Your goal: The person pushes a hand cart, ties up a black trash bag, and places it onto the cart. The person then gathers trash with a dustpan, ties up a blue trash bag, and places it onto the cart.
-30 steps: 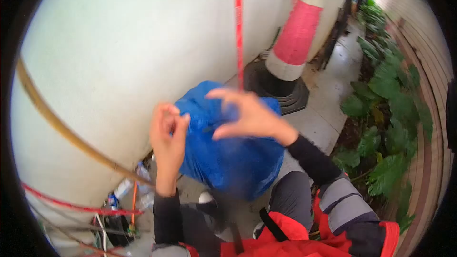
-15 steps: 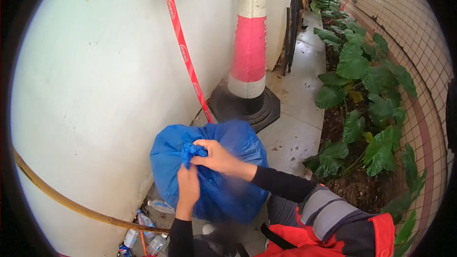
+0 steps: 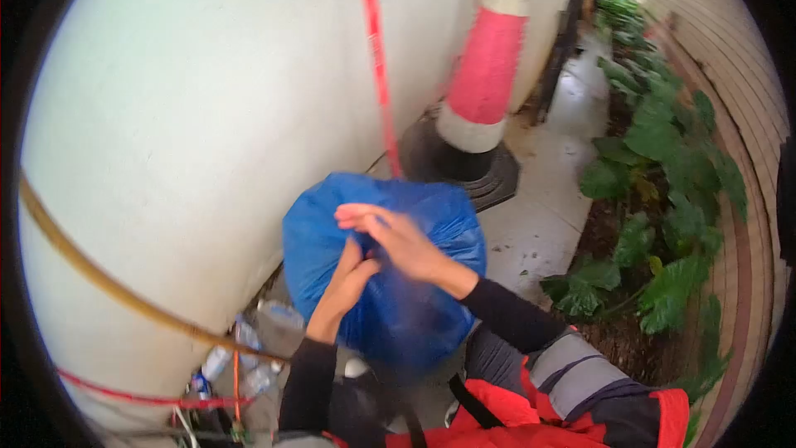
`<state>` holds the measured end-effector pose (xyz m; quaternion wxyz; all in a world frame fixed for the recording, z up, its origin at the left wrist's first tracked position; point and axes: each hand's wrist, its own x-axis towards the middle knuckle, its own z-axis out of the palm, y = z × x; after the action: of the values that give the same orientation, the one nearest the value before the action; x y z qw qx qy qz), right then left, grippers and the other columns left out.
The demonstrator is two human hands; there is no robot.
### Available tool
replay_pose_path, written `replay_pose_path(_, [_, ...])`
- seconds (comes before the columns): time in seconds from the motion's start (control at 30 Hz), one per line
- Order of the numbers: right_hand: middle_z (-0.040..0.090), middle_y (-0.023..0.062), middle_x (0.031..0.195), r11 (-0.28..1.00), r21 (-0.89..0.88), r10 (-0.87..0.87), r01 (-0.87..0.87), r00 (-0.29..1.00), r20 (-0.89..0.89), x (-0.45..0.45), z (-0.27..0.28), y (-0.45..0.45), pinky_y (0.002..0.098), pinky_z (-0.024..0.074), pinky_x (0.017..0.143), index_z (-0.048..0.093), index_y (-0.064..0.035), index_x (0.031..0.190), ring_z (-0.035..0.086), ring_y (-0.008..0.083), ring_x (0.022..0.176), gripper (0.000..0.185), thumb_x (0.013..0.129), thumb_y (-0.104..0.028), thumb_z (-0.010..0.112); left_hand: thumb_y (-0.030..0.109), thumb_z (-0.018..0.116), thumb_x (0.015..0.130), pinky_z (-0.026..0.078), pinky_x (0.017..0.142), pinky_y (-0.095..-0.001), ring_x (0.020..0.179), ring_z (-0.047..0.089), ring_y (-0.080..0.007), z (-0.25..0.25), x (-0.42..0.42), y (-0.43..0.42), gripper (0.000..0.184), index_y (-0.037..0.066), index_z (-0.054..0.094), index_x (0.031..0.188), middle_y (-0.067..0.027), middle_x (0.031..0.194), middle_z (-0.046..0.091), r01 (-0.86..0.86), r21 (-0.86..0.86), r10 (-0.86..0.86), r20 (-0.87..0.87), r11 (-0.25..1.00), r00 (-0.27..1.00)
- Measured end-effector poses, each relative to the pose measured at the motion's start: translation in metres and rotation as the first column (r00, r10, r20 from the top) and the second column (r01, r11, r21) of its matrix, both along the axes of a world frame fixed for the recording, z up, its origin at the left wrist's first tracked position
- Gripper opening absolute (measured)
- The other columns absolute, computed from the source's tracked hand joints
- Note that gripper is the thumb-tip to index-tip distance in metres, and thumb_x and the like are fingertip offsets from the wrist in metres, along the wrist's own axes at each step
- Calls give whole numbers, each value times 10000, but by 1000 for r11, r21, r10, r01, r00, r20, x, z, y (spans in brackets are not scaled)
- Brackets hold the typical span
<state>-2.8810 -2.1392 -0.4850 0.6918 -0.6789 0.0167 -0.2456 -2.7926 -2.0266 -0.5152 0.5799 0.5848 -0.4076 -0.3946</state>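
Note:
A full blue plastic bag [image 3: 319, 216] stands on the floor, its top gathered beneath my hands. My right hand [image 3: 398, 239] is over the bag's top with its fingers stretched out together toward the left. Just below it, my left hand [image 3: 347, 280] points upward, thumb apart from the fingers. Both hands are slightly smeared by motion, and neither visibly grips the plastic. The knotted neck of the bag is hidden behind them.
A red-and-white traffic cone [image 3: 489, 66] on a black base stands beyond the bag. A red strap [image 3: 377, 58] runs down the white wall [image 3: 182, 99]. Plastic bottles [image 3: 245, 336] and a bamboo pole [image 3: 108, 282] are at left. Leafy plants [image 3: 663, 141] line the right.
My fingers were pinching the bag's twisted blue neck; now both hands have loosened and their fingers are extended. The view has tilted, shifting the bag slightly up and right.

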Motion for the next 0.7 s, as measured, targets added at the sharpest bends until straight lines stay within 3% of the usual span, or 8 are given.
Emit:
replay_pose_path(0.07, [539, 121, 1207, 995, -61, 78, -80, 996, -29, -3, 1, 15, 376, 347, 991, 507, -7, 1188, 489, 219, 1156, 360, 960, -255, 381, 128, 579, 768, 376, 901, -353, 1103, 458, -262, 1, -6, -3, 394, 16, 495, 1136, -126, 1153, 510, -21, 60, 11, 166, 998, 986])
replay_pose_path(0.1, [540, 127, 1205, 813, -582, -51, 12, 997, -51, -6, 1, 23, 414, 328, 1000, 516, -6, 1181, 490, 246, 1154, 352, 928, -235, 430, 128, 579, 768, 376, 901, -353, 1103, 458, -262, -12, -5, 3, 394, 16, 495, 1136, -126, 1153, 510, -67, 75, 55, 160, 995, 986])
replay_pose_path(0.13, [540, 132, 1202, 366, -927, -168, 86, 985, 25, -7, 4, 27, 451, 310, 1009, 524, -5, 1173, 491, 272, 1153, 350, 896, -215, 479, 143, 584, 774, 390, 878, -368, 1090, 468, -294, -23, -3, 4, 341, 21, 524, 1086, -145, 1140, 523, -110, -73, 132, 482, 991, 866])
replay_pose_path(0.3, [547, 144, 1185, 226, -974, -178, 15, 984, -26, -12, 35, 21, 460, 327, 976, 554, -42, 1151, 497, 289, 1127, 358, 836, -213, 547, 171, 613, 767, 446, 738, -426, 938, 555, -376, -25, 0, -4, 331, 5, 540, 1044, -218, 1040, 581, -141, -324, 353, 861, 936, 367])
replay_pose_path(0.37, [561, 147, 1159, 469, -881, -220, 60, 974, -50, -8, 52, 6, 402, 370, 936, 576, -45, 1130, 511, 289, 1095, 350, 842, -243, 557, 179, 596, 796, 459, 628, -425, 751, 599, -384, -3, 0, -7, 267, -16, 568, 976, -233, 852, 609, -243, -255, 347, 541, 936, 766])
replay_pose_path(0.43, [566, 155, 1142, 654, -755, -170, 57, 983, -73, 2, 41, -22, 351, 409, 874, 592, -30, 1107, 527, 278, 1056, 355, 851, -274, 562, 209, 563, 846, 452, 572, -423, 661, 594, -396, -10, -1, -9, 236, -12, 600, 923, -232, 741, 592, -327, -397, 494, 455, 857, 741])
replay_pose_path(0.57, [641, 135, 874, 897, -432, -48, -93, 951, -306, 4, 24, -40, 313, 467, 656, 658, -4, 931, 606, 264, 738, 208, 789, -155, 637, 279, 521, 895, 458, 570, -356, 630, 619, -301, 14, -2, -1, 317, -6, 627, 982, -217, 723, 621, -453, -66, 439, 403, 889, 803])
replay_pose_path(0.7, [627, 106, 774, 695, -669, -293, 264, 953, 71, -10, 36, -10, 270, 454, 602, 659, 16, 812, 608, 215, 691, 112, 709, -26, 669, 222, 534, 883, 440, 578, -282, 612, 567, -172, 21, 17, 7, 265, -1, 644, 975, -102, 723, 627, -232, 143, 266, -305, 962, 914])
